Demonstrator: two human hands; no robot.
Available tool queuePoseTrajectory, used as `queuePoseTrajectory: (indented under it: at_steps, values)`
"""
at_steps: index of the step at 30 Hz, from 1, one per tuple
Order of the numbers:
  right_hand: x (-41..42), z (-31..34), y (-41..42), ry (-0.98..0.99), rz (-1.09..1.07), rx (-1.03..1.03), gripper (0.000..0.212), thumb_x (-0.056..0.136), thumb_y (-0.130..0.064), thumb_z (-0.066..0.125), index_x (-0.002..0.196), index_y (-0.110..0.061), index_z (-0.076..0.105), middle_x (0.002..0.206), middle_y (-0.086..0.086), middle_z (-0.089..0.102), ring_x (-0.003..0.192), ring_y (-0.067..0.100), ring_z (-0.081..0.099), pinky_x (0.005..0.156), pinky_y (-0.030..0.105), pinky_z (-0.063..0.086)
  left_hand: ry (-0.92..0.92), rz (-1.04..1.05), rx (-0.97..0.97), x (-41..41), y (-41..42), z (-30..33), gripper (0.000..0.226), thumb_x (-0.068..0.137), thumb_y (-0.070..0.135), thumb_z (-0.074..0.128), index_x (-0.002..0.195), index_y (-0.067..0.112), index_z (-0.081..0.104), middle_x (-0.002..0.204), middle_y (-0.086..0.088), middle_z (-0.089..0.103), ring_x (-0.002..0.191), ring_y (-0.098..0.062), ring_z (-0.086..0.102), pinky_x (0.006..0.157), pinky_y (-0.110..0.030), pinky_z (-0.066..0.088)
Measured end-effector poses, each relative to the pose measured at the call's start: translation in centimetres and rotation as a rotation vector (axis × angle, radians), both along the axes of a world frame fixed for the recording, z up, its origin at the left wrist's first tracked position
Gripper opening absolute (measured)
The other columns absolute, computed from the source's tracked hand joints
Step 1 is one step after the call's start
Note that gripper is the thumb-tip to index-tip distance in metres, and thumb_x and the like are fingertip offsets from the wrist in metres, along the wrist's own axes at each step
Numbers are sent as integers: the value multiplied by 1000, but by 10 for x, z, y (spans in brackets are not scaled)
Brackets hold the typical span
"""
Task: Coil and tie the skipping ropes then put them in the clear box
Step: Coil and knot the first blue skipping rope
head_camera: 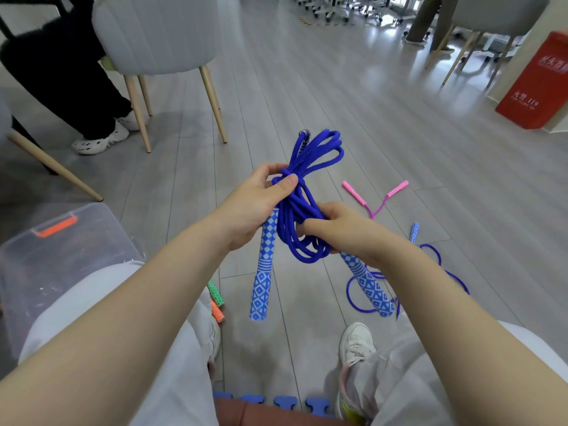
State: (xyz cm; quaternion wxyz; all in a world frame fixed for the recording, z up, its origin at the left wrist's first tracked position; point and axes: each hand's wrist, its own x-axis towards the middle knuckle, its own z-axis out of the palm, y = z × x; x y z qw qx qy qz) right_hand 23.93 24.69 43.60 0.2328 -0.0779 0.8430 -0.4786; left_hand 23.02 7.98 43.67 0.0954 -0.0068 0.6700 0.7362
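Observation:
A blue skipping rope [310, 155] is bunched into a coil in front of me, its two patterned blue handles [262, 272] hanging down. My left hand [255, 204] pinches the coil's upper middle with thumb on top. My right hand [338, 229] grips the lower loops and one handle. The clear box [61, 241] with an orange latch stands on the floor at my left. A second blue rope [436, 259] lies loose on the floor at right. A pink rope [378, 198] lies beyond it.
Green and orange handles [216, 299] lie by my left knee. A grey chair [159, 56] with wooden legs and a seated person [76, 87] are at far left. A red box [534, 84] stands far right. Blue foam mat edge [270, 404] is under me.

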Motion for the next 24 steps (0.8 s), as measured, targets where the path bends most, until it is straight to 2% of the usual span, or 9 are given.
queuePoseTrajectory:
  at_steps: [2,4,7,9,12,15,19,21,24]
  values:
    - [1,-1,3,1,6,0,22,87,-24,62,104,-9,64,83,3,68,75,14,60,64,27,50,56,-41,-151,0,-1,-2,37,94,31,59,128,21,46,99,1,68,83,-9,69,69,-22,53]
    - [3,-1,5,-6,22,-7,19,92,-24,59,103,-10,61,80,-3,66,74,13,58,61,25,48,68,-138,-234,0,-3,-5,52,88,31,67,132,23,41,106,0,68,93,-9,69,78,-23,53]
    - [8,0,6,-9,57,-8,9,95,-26,56,94,-17,58,79,-3,60,72,15,52,61,26,45,68,-269,-382,0,-6,-8,71,80,24,78,136,29,33,113,-1,67,100,-12,68,88,-32,56]
    - [10,0,6,-27,78,-11,8,95,-26,56,92,-18,56,79,-1,57,72,16,49,61,27,43,61,-292,-419,-2,-9,-8,71,79,22,78,132,31,32,111,-2,68,101,-16,68,91,-39,56]
    - [10,1,4,-38,78,1,15,95,-27,56,102,-14,58,81,3,55,74,18,48,65,30,43,64,-298,-456,-2,-11,-5,65,83,24,75,134,27,35,107,-5,70,97,-19,69,89,-40,57]
    - [8,-2,5,-36,103,19,18,95,-31,56,103,-15,59,78,1,55,72,19,46,66,31,42,36,-298,-399,0,-13,-4,61,86,19,72,136,25,37,103,-12,69,90,-21,70,84,-37,58]
    - [7,-3,11,20,158,35,9,97,-34,55,101,-29,62,72,-12,56,65,11,44,60,27,43,-58,-384,-166,2,-15,-5,48,82,13,68,127,15,50,103,-22,65,85,-25,65,87,-44,53]
    - [7,-2,15,50,197,77,6,98,-34,54,98,-32,60,68,-17,53,61,7,43,60,27,43,-95,-426,-125,3,-16,-4,44,82,11,64,124,5,54,96,-15,65,84,-22,64,87,-40,52]
    - [7,-2,18,70,240,181,10,98,-34,54,101,-25,56,78,-8,55,67,10,46,63,25,45,-150,-515,-119,5,-14,0,48,83,18,64,127,1,53,86,-6,63,80,-18,60,83,-33,50]
